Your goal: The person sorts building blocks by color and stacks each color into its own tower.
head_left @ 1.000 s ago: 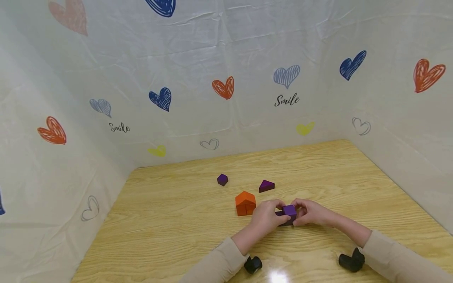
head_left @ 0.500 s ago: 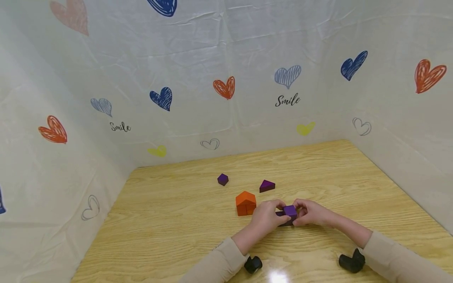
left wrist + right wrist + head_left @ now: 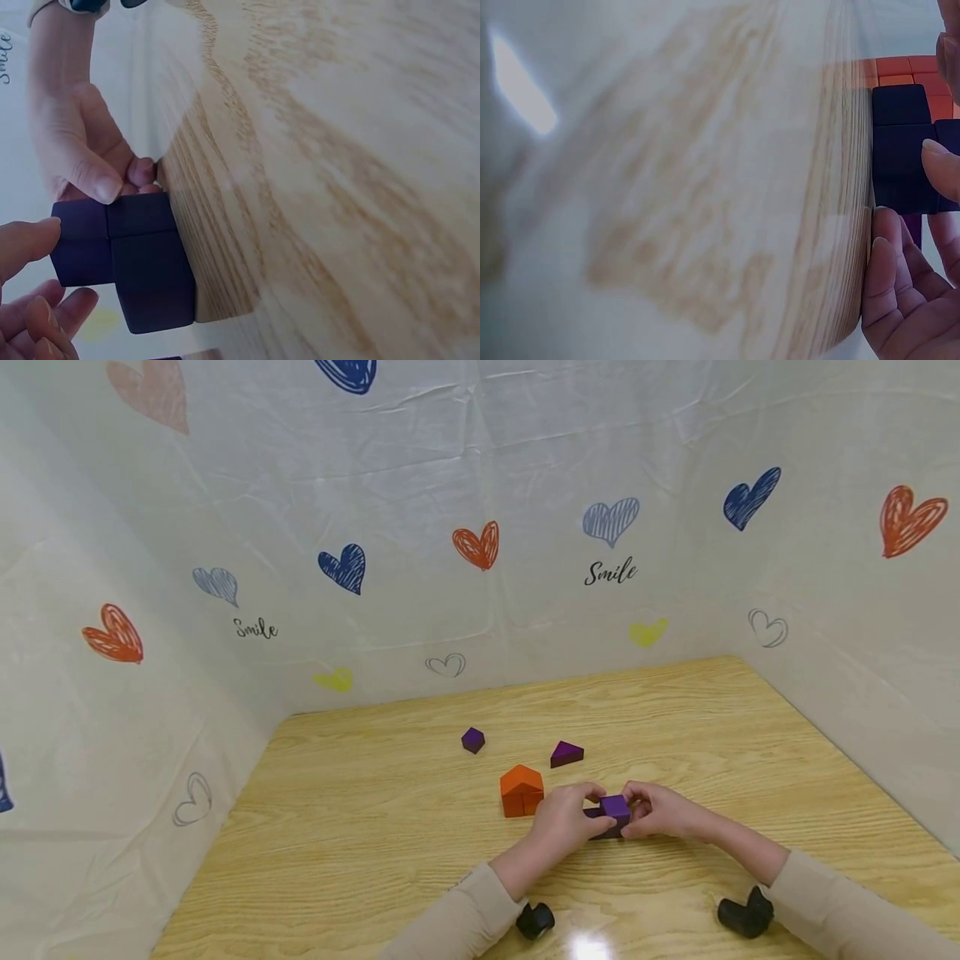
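Observation:
A purple cube (image 3: 614, 806) rests on a wider dark purple block (image 3: 592, 812), above its right part. My left hand (image 3: 567, 816) comes in from the left, its thumb and fingers pinching the cube; in the left wrist view the left thumb (image 3: 41, 231) meets the cube (image 3: 81, 244). From the other side, my right hand (image 3: 660, 811) holds the stack between thumb and index finger. In the left wrist view, the right thumb (image 3: 105, 186) lies at the seam between cube and lower block (image 3: 154, 285). The fingers partly hide the stack.
To the left stands a small house-like group of orange blocks (image 3: 521, 792). Farther back on the wooden table (image 3: 360, 827) lie a purple triangular block (image 3: 567, 754) and a small purple block (image 3: 473, 740). A white cloth printed with hearts (image 3: 405, 610) hangs behind.

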A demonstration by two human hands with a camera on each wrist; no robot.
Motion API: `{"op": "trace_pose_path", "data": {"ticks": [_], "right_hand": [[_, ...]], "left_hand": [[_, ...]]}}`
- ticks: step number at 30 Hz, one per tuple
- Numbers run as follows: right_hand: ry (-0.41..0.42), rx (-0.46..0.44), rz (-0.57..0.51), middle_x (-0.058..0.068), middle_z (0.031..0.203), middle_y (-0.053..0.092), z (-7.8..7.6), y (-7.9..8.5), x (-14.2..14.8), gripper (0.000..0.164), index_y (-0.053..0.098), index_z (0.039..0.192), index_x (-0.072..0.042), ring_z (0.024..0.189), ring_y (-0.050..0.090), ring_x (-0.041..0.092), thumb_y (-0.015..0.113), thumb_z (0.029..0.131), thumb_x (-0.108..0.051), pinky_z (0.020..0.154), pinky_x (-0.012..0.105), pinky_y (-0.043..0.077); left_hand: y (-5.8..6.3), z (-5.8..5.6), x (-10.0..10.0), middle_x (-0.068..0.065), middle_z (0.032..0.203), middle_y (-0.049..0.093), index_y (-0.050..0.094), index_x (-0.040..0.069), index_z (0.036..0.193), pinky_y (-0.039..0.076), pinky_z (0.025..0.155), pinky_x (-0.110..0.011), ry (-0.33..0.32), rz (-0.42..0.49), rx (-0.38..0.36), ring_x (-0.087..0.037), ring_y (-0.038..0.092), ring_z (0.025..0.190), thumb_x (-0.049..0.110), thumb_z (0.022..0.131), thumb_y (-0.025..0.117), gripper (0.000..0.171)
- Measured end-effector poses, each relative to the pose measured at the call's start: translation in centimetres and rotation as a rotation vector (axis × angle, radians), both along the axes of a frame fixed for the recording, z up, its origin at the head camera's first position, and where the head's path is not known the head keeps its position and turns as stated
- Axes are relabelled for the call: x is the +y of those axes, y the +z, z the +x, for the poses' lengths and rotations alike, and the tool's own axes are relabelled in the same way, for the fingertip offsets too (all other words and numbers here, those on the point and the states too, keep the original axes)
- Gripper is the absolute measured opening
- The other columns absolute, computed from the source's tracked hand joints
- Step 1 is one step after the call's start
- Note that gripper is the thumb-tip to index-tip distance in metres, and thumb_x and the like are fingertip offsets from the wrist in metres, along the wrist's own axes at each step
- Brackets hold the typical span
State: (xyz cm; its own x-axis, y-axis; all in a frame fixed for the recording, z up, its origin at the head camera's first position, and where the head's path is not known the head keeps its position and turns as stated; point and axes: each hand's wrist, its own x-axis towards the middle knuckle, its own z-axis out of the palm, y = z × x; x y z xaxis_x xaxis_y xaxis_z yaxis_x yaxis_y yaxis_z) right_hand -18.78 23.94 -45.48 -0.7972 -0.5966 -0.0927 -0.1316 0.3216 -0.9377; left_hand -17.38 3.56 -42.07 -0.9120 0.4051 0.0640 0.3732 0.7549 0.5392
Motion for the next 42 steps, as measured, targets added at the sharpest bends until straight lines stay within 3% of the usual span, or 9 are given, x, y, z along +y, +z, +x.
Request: {"op": "trace_pose_path", "data": {"ticks": [4,7,14,19,24,26,30,34,42], "right_hand": [[-0.002,0.012,0.01,0.001,0.072,0.055,0.0,-0.1,0.0,0.028,0.047,0.095,0.003,0.058,0.046,0.005,0.068,0.081,-0.011,0.054,0.02,0.04],[-0.006,0.019,0.019,-0.002,0.067,0.05,-0.1,-0.1,0.0,0.028,0.046,0.093,0.002,0.056,0.043,0.005,0.068,0.081,-0.011,0.053,0.02,0.038],[-0.008,0.018,0.014,-0.003,0.067,0.047,-0.2,-0.2,0.1,0.03,0.044,0.091,0.002,0.057,0.043,0.005,0.069,0.08,-0.012,0.053,0.02,0.038],[-0.015,0.013,0.018,-0.002,0.069,0.049,-0.2,-0.1,0.1,0.03,0.045,0.091,0.002,0.059,0.044,0.005,0.069,0.08,-0.012,0.054,0.021,0.039],[-0.028,0.004,0.03,-0.001,0.069,0.049,-0.2,0.0,0.1,0.032,0.045,0.091,0.002,0.059,0.044,0.006,0.07,0.079,-0.012,0.054,0.021,0.039],[-0.032,0.002,0.037,-0.001,0.068,0.049,-0.1,0.0,0.1,0.033,0.044,0.091,0.002,0.058,0.044,0.006,0.071,0.079,-0.013,0.054,0.021,0.039],[-0.033,0.005,0.046,0.0,0.068,0.048,-0.1,0.0,0.1,0.033,0.044,0.091,0.002,0.058,0.043,0.006,0.071,0.078,-0.012,0.053,0.021,0.038],[-0.033,0.008,0.046,0.0,0.068,0.046,-0.1,0.0,0.1,0.034,0.043,0.09,0.002,0.058,0.042,0.006,0.071,0.078,-0.011,0.053,0.021,0.037],[-0.028,0.013,0.04,-0.001,0.066,0.044,-0.1,0.1,0.1,0.033,0.042,0.089,0.002,0.057,0.04,0.005,0.071,0.078,-0.011,0.052,0.021,0.035]], "left_hand": [[0.5,0.1,-0.2,0.009,0.102,0.066,0.065,0.019,0.111,0.044,0.066,-0.015,-0.005,-0.003,0.012,-0.006,0.059,0.089,0.036,0.077,0.072,0.038],[1.0,0.1,-0.4,0.008,0.103,0.066,0.065,0.019,0.113,0.042,0.058,-0.014,-0.014,0.01,0.027,-0.003,0.057,0.072,0.035,0.078,0.072,0.039],[2.9,0.4,-1.2,0.008,0.105,0.065,0.063,0.019,0.115,0.027,0.04,-0.016,-0.027,0.042,0.071,-0.004,0.028,0.04,0.033,0.081,0.069,0.038],[4.5,0.0,-1.9,0.004,0.107,0.065,0.063,0.016,0.115,0.033,0.043,-0.016,-0.032,0.078,0.098,-0.005,0.041,0.048,0.029,0.081,0.069,0.038],[6.1,-0.7,-2.9,0.003,0.106,0.066,0.063,0.014,0.115,0.047,0.061,-0.017,-0.039,0.09,0.161,-0.01,0.063,0.082,0.029,0.082,0.069,0.037],[6.7,-1.0,-3.4,0.002,0.105,0.067,0.063,0.013,0.115,0.045,0.059,-0.016,-0.037,0.081,0.2,-0.009,0.062,0.075,0.03,0.082,0.068,0.037],[7.6,-2.0,-4.5,0.001,0.106,0.067,0.06,0.014,0.119,0.03,0.041,-0.017,-0.003,0.061,0.219,-0.006,0.036,0.042,0.031,0.083,0.067,0.04],[8.1,-3.2,-5.7,-0.001,0.108,0.066,0.058,0.015,0.122,0.021,0.037,-0.017,0.037,0.056,0.207,-0.006,0.024,0.037,0.03,0.084,0.066,0.041],[7.6,-6.3,-8.7,-0.005,0.11,0.064,0.056,0.013,0.124,0.041,0.05,-0.021,0.059,0.039,0.256,-0.014,0.057,0.064,0.028,0.084,0.066,0.044]]}}
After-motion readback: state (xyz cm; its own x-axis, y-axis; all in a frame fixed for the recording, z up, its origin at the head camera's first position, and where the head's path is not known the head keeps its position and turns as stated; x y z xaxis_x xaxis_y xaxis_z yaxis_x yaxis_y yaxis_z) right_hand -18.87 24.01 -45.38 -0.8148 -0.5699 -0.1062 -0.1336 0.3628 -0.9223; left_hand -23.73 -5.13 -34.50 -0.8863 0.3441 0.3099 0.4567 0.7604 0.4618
